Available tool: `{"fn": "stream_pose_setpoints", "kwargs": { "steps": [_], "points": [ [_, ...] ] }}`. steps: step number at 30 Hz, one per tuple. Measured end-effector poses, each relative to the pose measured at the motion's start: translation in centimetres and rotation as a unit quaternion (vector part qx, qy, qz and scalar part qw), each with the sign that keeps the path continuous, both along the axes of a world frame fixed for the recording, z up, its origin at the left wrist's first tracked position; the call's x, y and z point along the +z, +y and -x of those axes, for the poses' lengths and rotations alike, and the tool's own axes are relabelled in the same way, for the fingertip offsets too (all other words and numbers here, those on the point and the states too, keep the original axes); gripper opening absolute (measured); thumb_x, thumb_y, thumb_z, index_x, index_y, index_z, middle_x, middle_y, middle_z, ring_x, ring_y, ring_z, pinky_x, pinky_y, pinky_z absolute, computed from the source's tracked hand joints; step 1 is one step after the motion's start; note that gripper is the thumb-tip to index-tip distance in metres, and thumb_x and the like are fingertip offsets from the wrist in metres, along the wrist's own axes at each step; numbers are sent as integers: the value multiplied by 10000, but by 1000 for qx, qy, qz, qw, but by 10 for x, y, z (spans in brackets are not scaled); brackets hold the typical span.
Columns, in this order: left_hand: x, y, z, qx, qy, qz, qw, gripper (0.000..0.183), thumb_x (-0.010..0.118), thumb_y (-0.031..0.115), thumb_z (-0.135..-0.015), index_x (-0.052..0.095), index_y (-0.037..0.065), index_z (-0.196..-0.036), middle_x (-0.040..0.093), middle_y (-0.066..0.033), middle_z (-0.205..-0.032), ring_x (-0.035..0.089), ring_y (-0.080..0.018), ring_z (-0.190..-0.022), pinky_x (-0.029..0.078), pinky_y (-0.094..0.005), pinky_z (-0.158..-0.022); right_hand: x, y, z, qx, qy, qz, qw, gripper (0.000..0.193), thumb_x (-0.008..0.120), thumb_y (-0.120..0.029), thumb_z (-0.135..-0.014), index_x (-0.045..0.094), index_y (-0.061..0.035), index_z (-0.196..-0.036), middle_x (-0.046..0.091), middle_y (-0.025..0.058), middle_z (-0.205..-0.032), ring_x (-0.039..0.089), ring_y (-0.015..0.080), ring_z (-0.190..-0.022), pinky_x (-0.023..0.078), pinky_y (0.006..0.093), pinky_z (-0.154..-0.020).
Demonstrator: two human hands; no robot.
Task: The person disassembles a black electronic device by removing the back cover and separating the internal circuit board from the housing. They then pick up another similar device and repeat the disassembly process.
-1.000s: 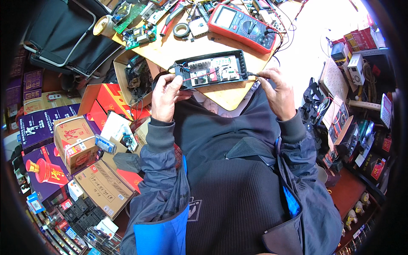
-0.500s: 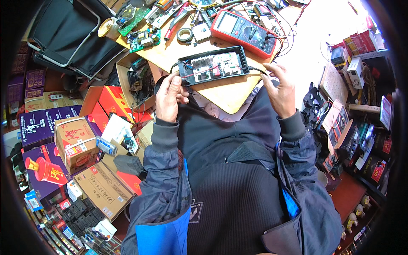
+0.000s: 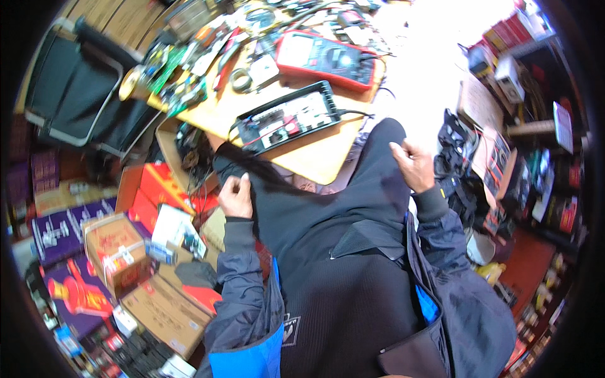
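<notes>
An open black plastic case (image 3: 291,117) with a white circuit board and red wires inside lies tilted on the wooden tabletop (image 3: 324,165), cables leaving both ends. Neither hand touches it. Close to my left thigh is my left hand (image 3: 236,198), its fingers curled in and nothing visible in them. My right hand (image 3: 416,167) is at the outer side of my right thigh, thumb and fingers drawn together against the dark trousers (image 3: 315,217); no object shows in it. Behind the case rests a red and grey multimeter (image 3: 324,60) with dark leads.
A roll of tape (image 3: 240,80), a green circuit board (image 3: 167,66) and many loose electronic parts crowd the table's far side. Cardboard boxes (image 3: 116,246) stack up on my left, beside a black folding chair (image 3: 75,88). Cluttered shelves (image 3: 535,129) stand on the right.
Both hands have let go of the case and its cable and drawn back to my thighs, fingers curling. The case now lies on the table. The whole view has shifted and blurred.
</notes>
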State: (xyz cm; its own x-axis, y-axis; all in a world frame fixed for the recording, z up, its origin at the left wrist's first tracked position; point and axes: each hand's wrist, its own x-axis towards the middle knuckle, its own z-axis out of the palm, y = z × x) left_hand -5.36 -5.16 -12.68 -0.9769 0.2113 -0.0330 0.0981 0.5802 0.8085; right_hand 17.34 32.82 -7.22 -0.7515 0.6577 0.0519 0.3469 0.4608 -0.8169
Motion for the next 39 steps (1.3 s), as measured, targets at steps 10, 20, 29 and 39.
{"fn": "stream_pose_setpoints", "kwargs": {
  "steps": [10,20,29,39],
  "points": [
    [-16,9,-1,-86,98,83,988,398,729,219,-1010,535,5,-736,479,-67,-629,420,-161,-611,416,-370,-587,-96,-11,-53,-116,-185,-40,975,337,649,-364,-935,710,-66,-791,715,219,-821,716,425,-849,572,530,-791],
    [-15,13,0,-137,93,120,979,558,694,291,-1050,325,29,-724,250,-47,-687,271,-165,-651,299,-390,-585,-91,-26,-51,-184,-133,-18,974,290,662,-313,-910,666,-76,-743,709,173,-755,711,402,-762,559,510,-748],
    [-16,12,-6,-125,84,115,982,543,699,304,-1050,356,48,-716,283,-24,-676,289,-154,-652,308,-370,-593,-98,-26,-53,-188,-59,-26,980,322,668,-300,-914,610,-62,-705,668,167,-704,677,399,-700,537,504,-684],
    [-22,16,1,-118,85,129,981,493,719,250,-1025,399,21,-728,334,-60,-667,318,-186,-644,344,-384,-599,-105,-23,-59,-193,-30,16,981,282,682,-282,-885,630,-79,-696,673,170,-697,691,390,-701,552,496,-700]
  ]
}}
